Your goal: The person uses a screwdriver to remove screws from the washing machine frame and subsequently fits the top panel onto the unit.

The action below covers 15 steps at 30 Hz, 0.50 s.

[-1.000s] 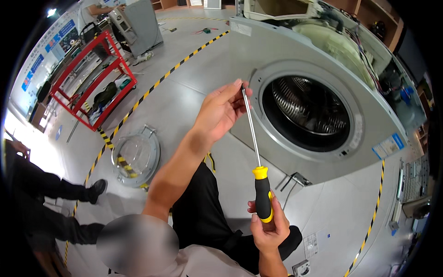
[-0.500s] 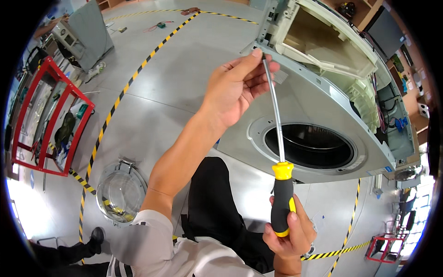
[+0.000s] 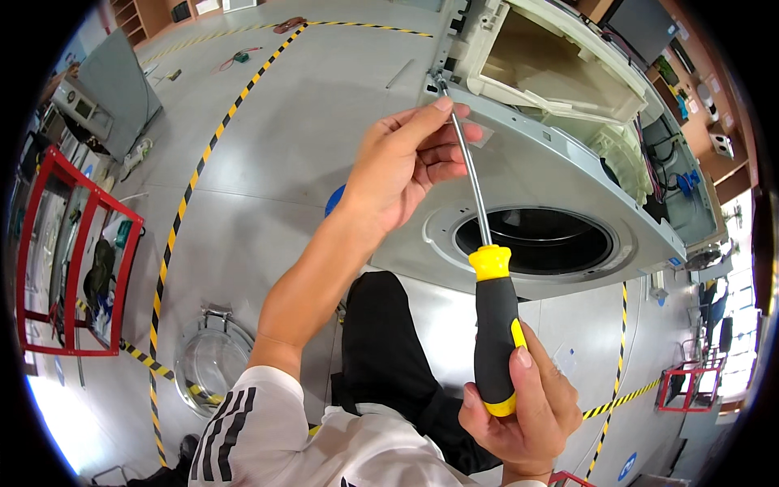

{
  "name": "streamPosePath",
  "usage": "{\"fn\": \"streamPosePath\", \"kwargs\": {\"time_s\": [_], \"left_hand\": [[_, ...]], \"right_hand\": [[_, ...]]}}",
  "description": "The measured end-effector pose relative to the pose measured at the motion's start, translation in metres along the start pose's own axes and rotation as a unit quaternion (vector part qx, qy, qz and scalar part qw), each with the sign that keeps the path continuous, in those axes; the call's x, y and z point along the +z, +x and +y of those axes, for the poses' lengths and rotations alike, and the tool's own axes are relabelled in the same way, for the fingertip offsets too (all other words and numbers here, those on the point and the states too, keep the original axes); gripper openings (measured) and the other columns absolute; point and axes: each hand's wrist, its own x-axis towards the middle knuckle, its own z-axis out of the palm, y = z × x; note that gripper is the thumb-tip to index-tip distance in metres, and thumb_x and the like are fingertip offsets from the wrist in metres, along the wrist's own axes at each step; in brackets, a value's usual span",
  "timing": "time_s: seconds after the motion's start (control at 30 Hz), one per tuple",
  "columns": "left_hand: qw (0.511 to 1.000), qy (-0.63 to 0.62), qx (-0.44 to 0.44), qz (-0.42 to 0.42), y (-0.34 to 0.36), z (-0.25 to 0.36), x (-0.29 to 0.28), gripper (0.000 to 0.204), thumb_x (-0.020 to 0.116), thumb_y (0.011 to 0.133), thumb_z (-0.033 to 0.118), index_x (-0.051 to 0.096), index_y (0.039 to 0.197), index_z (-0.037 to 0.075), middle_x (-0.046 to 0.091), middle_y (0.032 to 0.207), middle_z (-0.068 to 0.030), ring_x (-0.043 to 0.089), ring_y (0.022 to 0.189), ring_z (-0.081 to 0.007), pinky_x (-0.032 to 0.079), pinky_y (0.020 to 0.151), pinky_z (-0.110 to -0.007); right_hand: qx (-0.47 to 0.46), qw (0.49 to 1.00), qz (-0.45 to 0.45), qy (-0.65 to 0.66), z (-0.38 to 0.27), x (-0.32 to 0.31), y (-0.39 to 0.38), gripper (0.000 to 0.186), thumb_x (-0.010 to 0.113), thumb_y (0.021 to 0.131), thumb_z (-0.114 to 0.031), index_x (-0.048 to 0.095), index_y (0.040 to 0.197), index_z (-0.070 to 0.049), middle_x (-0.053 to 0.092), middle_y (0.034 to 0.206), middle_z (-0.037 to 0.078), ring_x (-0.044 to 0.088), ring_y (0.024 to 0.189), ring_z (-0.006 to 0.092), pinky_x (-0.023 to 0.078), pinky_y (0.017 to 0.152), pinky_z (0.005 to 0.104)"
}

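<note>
The steel-shafted screwdriver with a black-and-yellow handle [image 3: 496, 325], gripped by the right hand [image 3: 535, 414] and pinched near its tip by the left hand [image 3: 398, 166], has been brought to the grey metal washing-machine front panel's [image 3: 519, 183] upper corner, seemingly aligned for work there.

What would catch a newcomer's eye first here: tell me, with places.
First, the yellow-and-black screwdriver near the centre, its handle in the right hand and its shaft in the left hand. Beyond it, toward the upper right, the grey washer shows a dark round opening. At the lower left, a round glass door lies on the floor.
</note>
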Motion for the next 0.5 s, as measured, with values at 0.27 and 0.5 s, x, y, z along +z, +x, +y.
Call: {"fn": "streamPosePath", "kwargs": {"time_s": [0.27, 0.5], "left_hand": [[1.0, -0.018, -0.024, 0.001, 0.007, 0.003, -0.004, 0.031, 0.058, 0.088, 0.027, 0.06, 0.1, -0.001, 0.064, 0.079, -0.006, 0.058, 0.06, -0.0085, 0.051, 0.057, -0.02], [1.0, 0.002, -0.024, -0.013, 0.009, 0.007, -0.008, 0.031, 0.056, 0.089, 0.026, 0.059, 0.101, -0.002, 0.063, 0.079, -0.0082, 0.058, 0.06, -0.0102, 0.051, 0.056, -0.021]], "right_hand": [[0.013, 0.999, -0.009, -0.04, -0.02, 0.0, 0.015, 0.049, 0.071, 0.069, -0.018, 0.056, 0.112, -0.001, 0.061, 0.098, 0.027, 0.067, 0.078, 0.032, 0.054, 0.064, 0.0289], [0.005, 0.999, -0.027, -0.039, -0.028, 0.007, 0.017, 0.054, 0.074, 0.066, -0.013, 0.054, 0.115, -0.003, 0.06, 0.101, 0.028, 0.067, 0.079, 0.0323, 0.054, 0.064, 0.0285]]}}
